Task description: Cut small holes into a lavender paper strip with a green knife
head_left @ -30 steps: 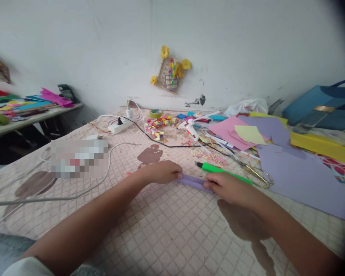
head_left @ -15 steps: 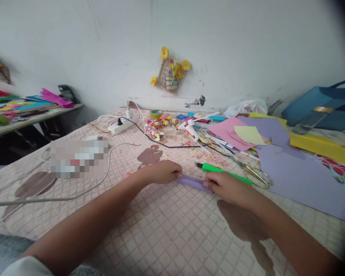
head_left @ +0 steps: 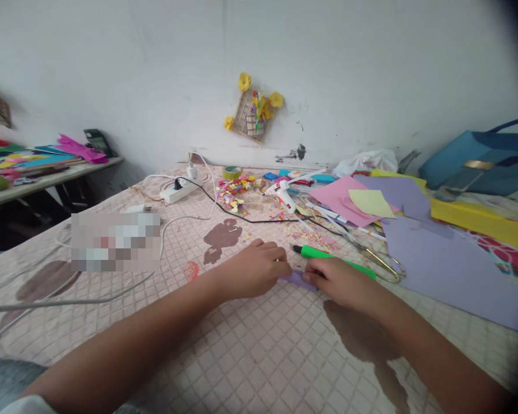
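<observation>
A narrow strip of purple paper [head_left: 300,280], folded or rolled, lies low over the tablecloth between my hands. My left hand [head_left: 259,269] is closed over its left end, with the fingers curled and hiding that part. At the other end, my right hand [head_left: 334,280] pinches the strip between thumb and fingers. Just beyond my right hand lies a bright green pen-like tool [head_left: 323,254] with a black tip. Gold-handled scissors [head_left: 382,263] rest to its right, beside a large purple sheet [head_left: 444,276].
A white glue gun [head_left: 282,194] lies behind my hands near paper scraps [head_left: 233,192] and a tape roll [head_left: 232,172]. A power strip [head_left: 179,191] trails cables across the left side. Pink paper [head_left: 334,198] and a blue bag [head_left: 487,161] are at the right.
My left hand has slid right along the strip, closer to my right hand, and covers more of it. My right hand stays nearly in place. The view has shifted slightly.
</observation>
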Tool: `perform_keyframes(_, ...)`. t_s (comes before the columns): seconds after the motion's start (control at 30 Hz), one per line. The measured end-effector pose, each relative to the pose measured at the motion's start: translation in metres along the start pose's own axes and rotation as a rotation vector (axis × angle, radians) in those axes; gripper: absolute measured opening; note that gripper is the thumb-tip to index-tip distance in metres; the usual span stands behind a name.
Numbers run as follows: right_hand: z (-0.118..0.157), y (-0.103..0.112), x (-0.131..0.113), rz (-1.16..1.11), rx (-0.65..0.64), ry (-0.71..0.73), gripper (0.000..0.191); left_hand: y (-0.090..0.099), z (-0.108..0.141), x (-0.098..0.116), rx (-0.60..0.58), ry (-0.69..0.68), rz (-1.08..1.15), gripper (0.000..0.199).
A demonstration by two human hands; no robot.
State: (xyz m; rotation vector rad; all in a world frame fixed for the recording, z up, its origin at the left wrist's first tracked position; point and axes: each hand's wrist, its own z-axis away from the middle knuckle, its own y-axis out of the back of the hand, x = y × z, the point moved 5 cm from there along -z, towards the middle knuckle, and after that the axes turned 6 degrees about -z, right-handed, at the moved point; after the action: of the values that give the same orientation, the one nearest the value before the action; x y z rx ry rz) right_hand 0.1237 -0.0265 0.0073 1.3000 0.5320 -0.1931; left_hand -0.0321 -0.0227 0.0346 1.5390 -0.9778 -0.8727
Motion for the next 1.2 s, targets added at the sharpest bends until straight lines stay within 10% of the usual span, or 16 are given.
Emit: perform_keyframes(1.2, 0.008, 0.003, -0.014, -0.028, 0.036, 0.174, 0.024, -0.014, 0.002, 0.009, 0.001, -0.103, -0.082, 0.015)
